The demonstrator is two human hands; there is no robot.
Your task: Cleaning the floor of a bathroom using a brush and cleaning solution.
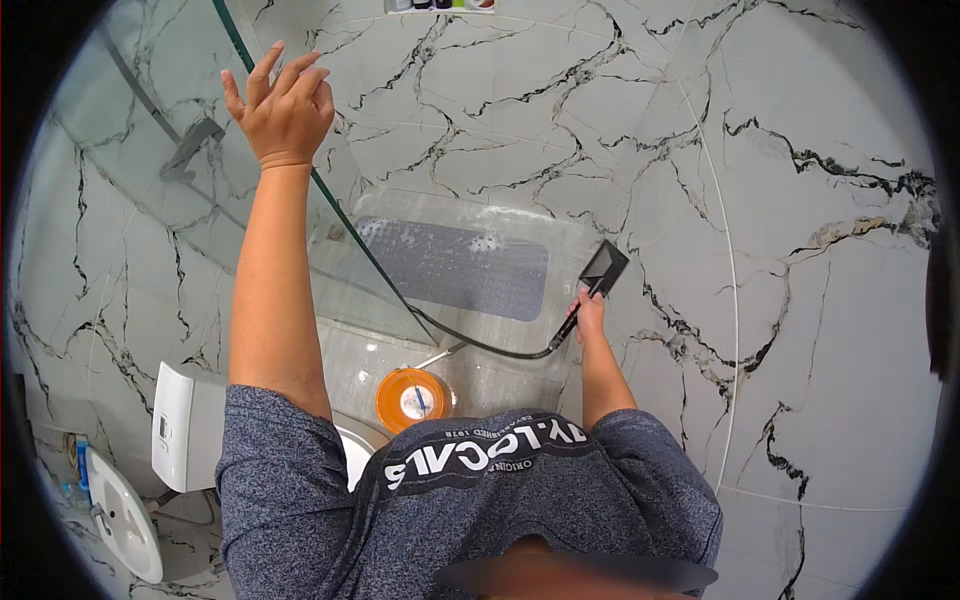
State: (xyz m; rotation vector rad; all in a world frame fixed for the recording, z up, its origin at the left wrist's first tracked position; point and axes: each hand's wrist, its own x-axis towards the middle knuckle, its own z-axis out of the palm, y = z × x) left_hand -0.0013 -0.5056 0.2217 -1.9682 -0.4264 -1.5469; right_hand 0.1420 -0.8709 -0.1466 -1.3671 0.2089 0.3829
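My left hand [281,109] is raised at the upper left beside the top part of a glass shower screen [352,232], fingers spread and holding nothing. On the right, my right hand [590,311] is closed round the handle of a black hand shower [604,268] with a square head. From its lower end a dark hose [480,345] curves left past the foot of the glass. Whether water flows from it cannot be told. Beyond the hose, a grey bath mat [465,266] with white foam or wet patches lies on the shower floor.
An orange bucket [386,401] with something white and blue inside stands near my body. Close to it lies a pale-handled tool [442,355]. A white toilet [172,427] and a washbasin [131,517] are at the lower left. Marble-patterned walls [750,300] surround the space; bottles [442,4] stand in a niche.
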